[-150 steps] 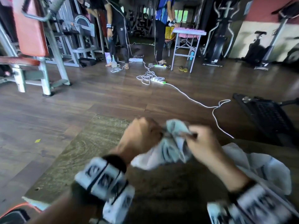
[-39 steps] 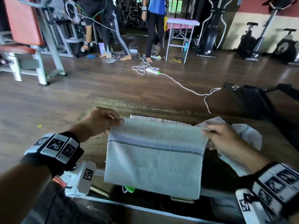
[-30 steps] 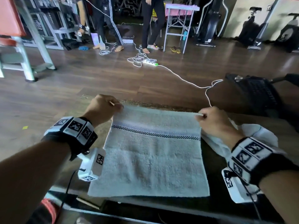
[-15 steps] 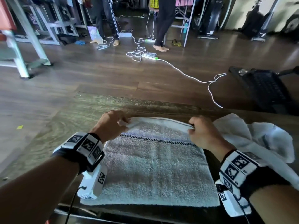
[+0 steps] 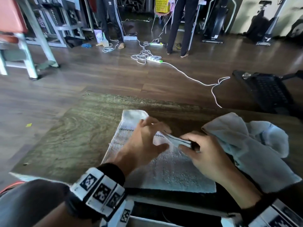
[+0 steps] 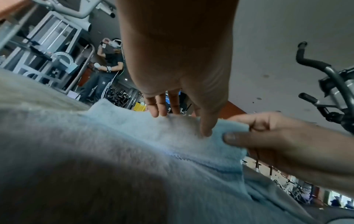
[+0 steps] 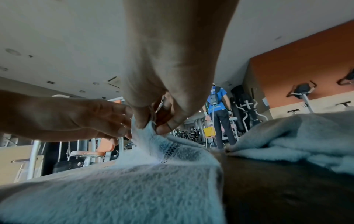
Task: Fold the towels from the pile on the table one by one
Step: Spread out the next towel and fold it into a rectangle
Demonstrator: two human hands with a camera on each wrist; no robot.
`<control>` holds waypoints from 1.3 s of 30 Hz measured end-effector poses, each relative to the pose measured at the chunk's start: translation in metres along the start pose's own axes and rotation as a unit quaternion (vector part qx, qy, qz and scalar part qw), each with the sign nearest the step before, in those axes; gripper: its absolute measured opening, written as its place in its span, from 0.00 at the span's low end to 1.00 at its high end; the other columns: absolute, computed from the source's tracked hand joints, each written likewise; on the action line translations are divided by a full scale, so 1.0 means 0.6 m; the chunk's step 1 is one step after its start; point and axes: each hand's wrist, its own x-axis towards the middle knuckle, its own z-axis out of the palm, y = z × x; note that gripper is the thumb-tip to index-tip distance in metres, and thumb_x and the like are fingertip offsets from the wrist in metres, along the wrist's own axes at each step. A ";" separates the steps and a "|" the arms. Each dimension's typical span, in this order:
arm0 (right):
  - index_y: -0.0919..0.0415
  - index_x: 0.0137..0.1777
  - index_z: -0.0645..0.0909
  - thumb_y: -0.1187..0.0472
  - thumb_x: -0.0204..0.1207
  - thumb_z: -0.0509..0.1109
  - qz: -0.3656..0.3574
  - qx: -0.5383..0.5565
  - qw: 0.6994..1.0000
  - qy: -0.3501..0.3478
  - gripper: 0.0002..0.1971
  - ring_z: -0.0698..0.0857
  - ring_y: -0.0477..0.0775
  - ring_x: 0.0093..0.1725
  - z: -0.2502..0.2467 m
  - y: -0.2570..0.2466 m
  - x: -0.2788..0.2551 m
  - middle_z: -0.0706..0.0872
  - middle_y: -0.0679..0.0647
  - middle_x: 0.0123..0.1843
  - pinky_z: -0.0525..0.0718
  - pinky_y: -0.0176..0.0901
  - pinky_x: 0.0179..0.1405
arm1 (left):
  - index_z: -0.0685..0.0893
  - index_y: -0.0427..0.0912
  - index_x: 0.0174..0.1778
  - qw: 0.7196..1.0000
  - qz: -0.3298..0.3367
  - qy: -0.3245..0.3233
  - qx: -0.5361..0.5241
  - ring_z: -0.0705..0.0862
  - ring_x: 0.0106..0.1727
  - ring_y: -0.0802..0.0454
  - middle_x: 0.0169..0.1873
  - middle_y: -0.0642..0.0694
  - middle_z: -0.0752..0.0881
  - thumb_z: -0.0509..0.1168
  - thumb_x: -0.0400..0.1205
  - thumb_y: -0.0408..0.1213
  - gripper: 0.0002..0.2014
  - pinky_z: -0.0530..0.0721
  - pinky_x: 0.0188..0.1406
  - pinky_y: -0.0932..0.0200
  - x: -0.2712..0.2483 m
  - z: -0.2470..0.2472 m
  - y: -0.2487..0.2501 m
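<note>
A pale towel [image 5: 164, 169] with a checked stripe lies flat on the wooden table [image 5: 73, 136]. My left hand [image 5: 147, 138] is on its far middle part, fingers straight and spread, touching the cloth [image 6: 114, 144]. My right hand [image 5: 196, 146] pinches the towel's far right corner between thumb and fingers and holds it lifted, drawn in close to the left hand. The right wrist view shows that pinch [image 7: 153, 125] on the raised corner [image 7: 153, 151]. The crumpled pile of towels [image 5: 246, 141] lies just right of my right hand.
The table's front edge runs below my wrists. Beyond the table, a black chair [image 5: 265, 90] stands at the right and a white cable [image 5: 188, 74] trails across the floor. Two people [image 5: 180, 25] and gym machines [image 5: 24, 38] stand farther back.
The towel was spread and laid flat. My left hand has let go of the far left corner and moved onto the towel's middle. My right hand has carried the far right corner leftward.
</note>
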 end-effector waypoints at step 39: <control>0.48 0.51 0.89 0.61 0.79 0.75 0.005 0.161 0.984 0.078 0.07 0.89 0.37 0.46 0.005 -0.007 0.036 0.92 0.38 0.45 0.80 0.23 0.43 | 0.89 0.42 0.42 0.991 0.014 0.088 -0.096 0.86 0.41 0.58 0.38 0.54 0.88 0.76 0.76 0.34 0.03 0.84 0.44 0.60 0.028 -0.002 0.031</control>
